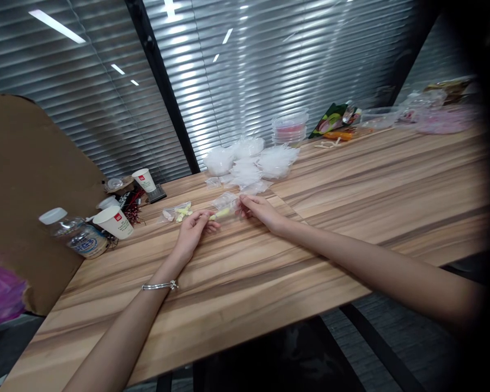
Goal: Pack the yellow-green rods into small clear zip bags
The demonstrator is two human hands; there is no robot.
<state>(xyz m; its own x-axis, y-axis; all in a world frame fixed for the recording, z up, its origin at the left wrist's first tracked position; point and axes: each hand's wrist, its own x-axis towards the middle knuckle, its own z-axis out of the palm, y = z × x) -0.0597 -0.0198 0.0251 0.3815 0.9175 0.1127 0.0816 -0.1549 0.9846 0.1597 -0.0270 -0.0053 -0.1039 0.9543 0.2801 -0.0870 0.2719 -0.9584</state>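
Observation:
My left hand pinches one end of a small pale-yellow strip over the table. Facing it, my right hand has its thumb and fingers closed on the edge of a small clear plastic bag. The strip's far end lies at the bag; whether it is inside or only against it, I cannot tell. Just left of my left hand are more yellow pieces, in or on clear plastic, with a small whitish piece beside them. Behind my hands lies a heap of clear plastic bags.
Two paper cups and a plastic bottle stand at the left by a cardboard panel. Stacked clear tubs, a green packet and a pink plastic item line the back edge of the wooden table.

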